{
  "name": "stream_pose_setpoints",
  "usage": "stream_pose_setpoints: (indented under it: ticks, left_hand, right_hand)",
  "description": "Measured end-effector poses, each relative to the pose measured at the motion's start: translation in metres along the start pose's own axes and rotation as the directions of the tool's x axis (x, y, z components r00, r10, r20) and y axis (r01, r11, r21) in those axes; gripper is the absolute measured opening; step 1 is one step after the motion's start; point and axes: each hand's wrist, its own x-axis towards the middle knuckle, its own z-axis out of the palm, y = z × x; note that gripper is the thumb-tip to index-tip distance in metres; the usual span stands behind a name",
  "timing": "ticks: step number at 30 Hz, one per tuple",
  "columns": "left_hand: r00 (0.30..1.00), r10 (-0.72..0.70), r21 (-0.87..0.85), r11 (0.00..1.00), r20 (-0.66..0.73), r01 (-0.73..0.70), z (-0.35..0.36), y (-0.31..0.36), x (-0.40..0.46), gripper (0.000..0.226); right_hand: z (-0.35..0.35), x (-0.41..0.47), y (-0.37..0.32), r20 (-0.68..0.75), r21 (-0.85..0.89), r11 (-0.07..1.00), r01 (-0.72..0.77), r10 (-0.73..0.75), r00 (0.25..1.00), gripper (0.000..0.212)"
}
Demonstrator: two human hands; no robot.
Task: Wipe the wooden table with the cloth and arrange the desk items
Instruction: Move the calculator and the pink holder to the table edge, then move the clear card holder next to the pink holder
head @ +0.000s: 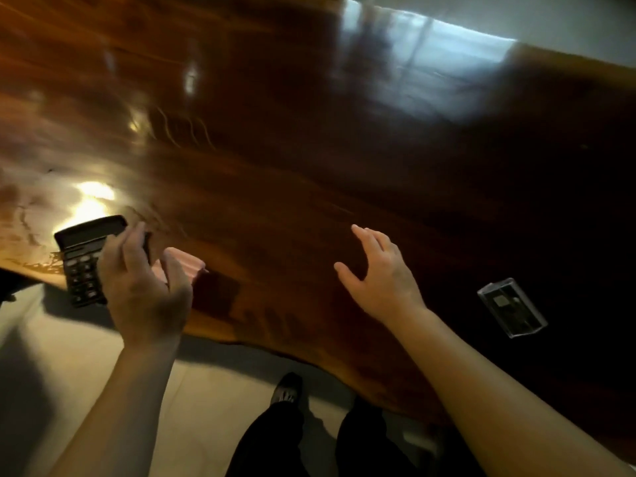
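Note:
A glossy dark wooden table [309, 149] fills most of the view. My left hand [144, 287] hovers over its near left edge, fingers curled around a black calculator [82, 259]. A small pink object [187, 265] lies right by that hand's thumb; whether the hand also holds it is unclear. My right hand [382, 273] floats over the middle of the table, fingers spread and nothing in it. No cloth is visible.
A clear plastic case [511, 307] with dark contents lies on the table to the right of my right hand. The table's wavy near edge runs above a pale tiled floor, where my dark trousers and one shoe [287, 390] show. The image is motion-blurred.

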Motion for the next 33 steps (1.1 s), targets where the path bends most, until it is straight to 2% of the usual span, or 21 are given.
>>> stream_pose_setpoints:
  ticks: [2,4,7,9,15,18,23,27,33]
  left_hand:
    - [0.989,0.123,-0.011,0.992,0.077,-0.122,0.011,0.021,-0.013,0.050]
    - [0.953,0.170,-0.034,0.985,0.249,-0.167,0.026,0.047,-0.027,0.057]
    - [0.817,0.217,-0.056,0.973,0.534,-0.222,0.053,0.088,-0.049,0.070]
    - [0.723,0.237,-0.060,0.963,0.649,-0.261,0.071,0.116,-0.063,0.073]
    - [0.518,0.339,-0.119,0.904,0.785,-0.411,0.113,0.188,-0.099,0.077]
    - [0.448,0.367,-0.133,0.872,0.815,-0.472,0.129,0.217,-0.119,0.080]
    - [0.390,0.388,-0.159,0.849,0.835,-0.505,0.144,0.253,-0.147,0.079]
    - [0.380,0.373,-0.154,0.855,0.846,-0.495,0.151,0.267,-0.165,0.079]
    - [0.419,0.332,-0.121,0.882,0.845,-0.454,0.154,0.262,-0.171,0.075]
  right_hand:
    - [-0.019,-0.010,0.030,-0.035,-0.034,0.998,-0.053,0.052,0.998,0.075]
    - [-0.038,-0.020,0.058,-0.071,-0.084,0.991,-0.107,0.102,0.992,0.073]
    - [-0.066,-0.032,0.100,-0.117,-0.127,0.971,-0.203,0.188,0.975,0.072]
    - [-0.082,-0.041,0.127,-0.147,-0.133,0.952,-0.275,0.256,0.956,0.073]
    - [-0.115,-0.066,0.190,-0.158,-0.112,0.908,-0.405,0.386,0.909,0.078]
    - [-0.121,-0.077,0.215,-0.129,-0.127,0.882,-0.455,0.440,0.889,0.083]
    - [-0.116,-0.090,0.242,-0.056,-0.127,0.865,-0.486,0.483,0.874,0.091]
    - [-0.110,-0.093,0.254,0.000,-0.107,0.870,-0.482,0.485,0.875,0.090]
    - [-0.104,-0.088,0.260,-0.012,-0.066,0.883,-0.465,0.465,0.885,0.066]
